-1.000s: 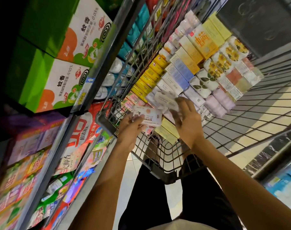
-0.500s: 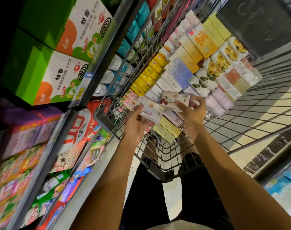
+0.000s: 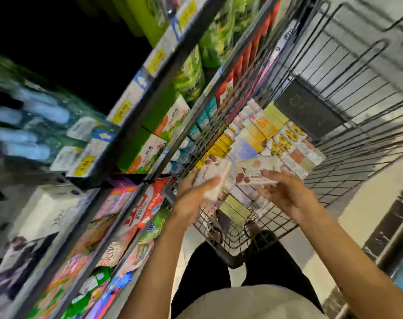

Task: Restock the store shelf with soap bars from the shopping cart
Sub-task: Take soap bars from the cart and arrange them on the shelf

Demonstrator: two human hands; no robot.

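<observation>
Far over on the left the store shelf (image 3: 136, 125) runs up and away in dark metal tiers, its goods smeared by motion blur: pale blue bottles (image 3: 23, 127) at the edge, green and white boxes (image 3: 154, 134) on a middle tier, and red and pink packets (image 3: 136, 210) on the tier below. Yellow price tags (image 3: 121, 111) sit along the rail fronts.

Just right of the shelf, the person's left hand (image 3: 193, 196) is raised over the near end of the shopping cart (image 3: 347, 125), fingers and thumb wrapped round a pale soap bar box (image 3: 215, 178) that it holds tilted on edge. Beside it, the right hand (image 3: 285, 192) pinches a second soap bar box (image 3: 257, 170), a longer cream carton with brownish-red marks, lying nearly flat across its fingertips. The two boxes almost meet above the cart's contents.

Under and beyond the hands, the wire cart holds tight rows of more soap bars (image 3: 267, 139): yellow ones, white and lilac ones, an orange-lettered carton, flower-printed packs. A dark panel (image 3: 308, 111) stands against the cart's far wall. To the right lies pale floor (image 3: 368, 203), and the person's dark trousers (image 3: 209, 272) show below.
</observation>
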